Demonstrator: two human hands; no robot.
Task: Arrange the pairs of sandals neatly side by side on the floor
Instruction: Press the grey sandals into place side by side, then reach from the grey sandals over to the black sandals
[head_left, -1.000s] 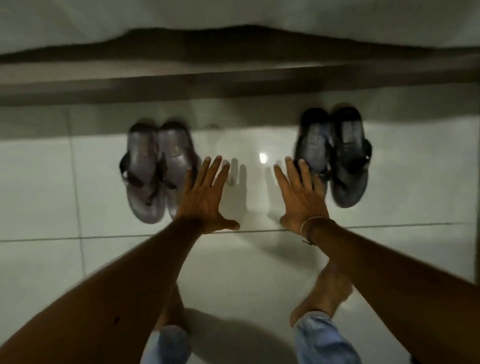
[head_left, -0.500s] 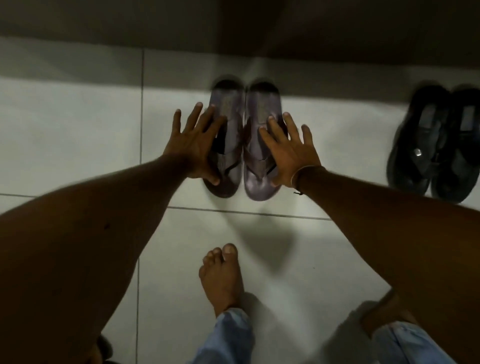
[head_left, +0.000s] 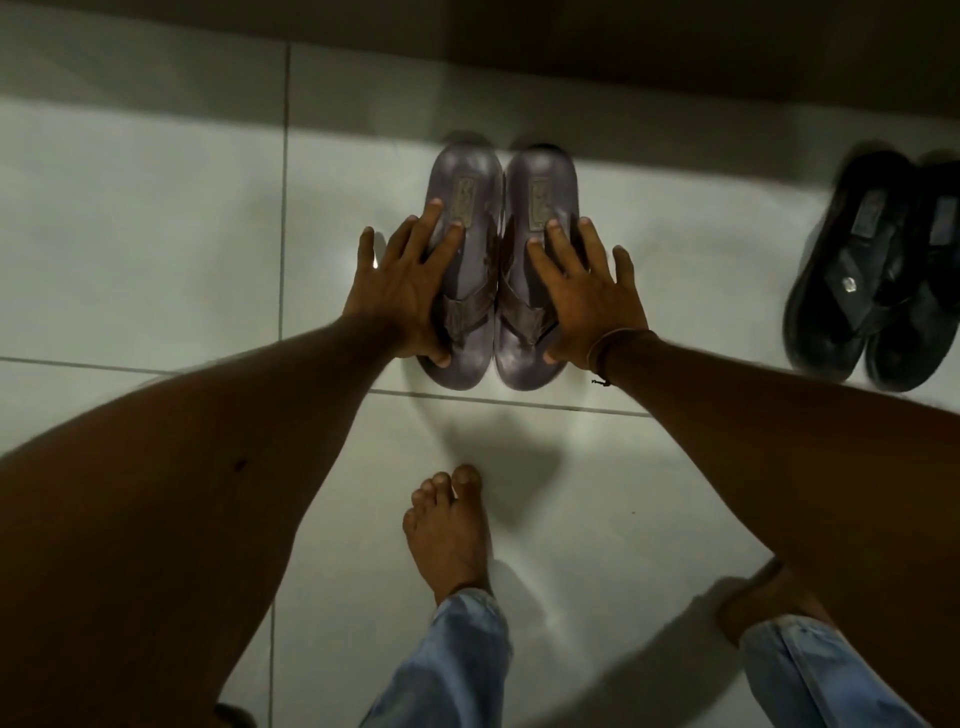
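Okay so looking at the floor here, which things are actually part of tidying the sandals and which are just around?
Part of the job:
- brown sandals, pressed together by the left hand and right hand
- black sandals

Just there:
- wrist cord
- bare foot
- jeans cuffs

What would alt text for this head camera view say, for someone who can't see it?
Two bare hands, left hand and right hand, press flat on a pair of brown sandals lying side by side on white floor tiles. A pair of black sandals lies to the right.
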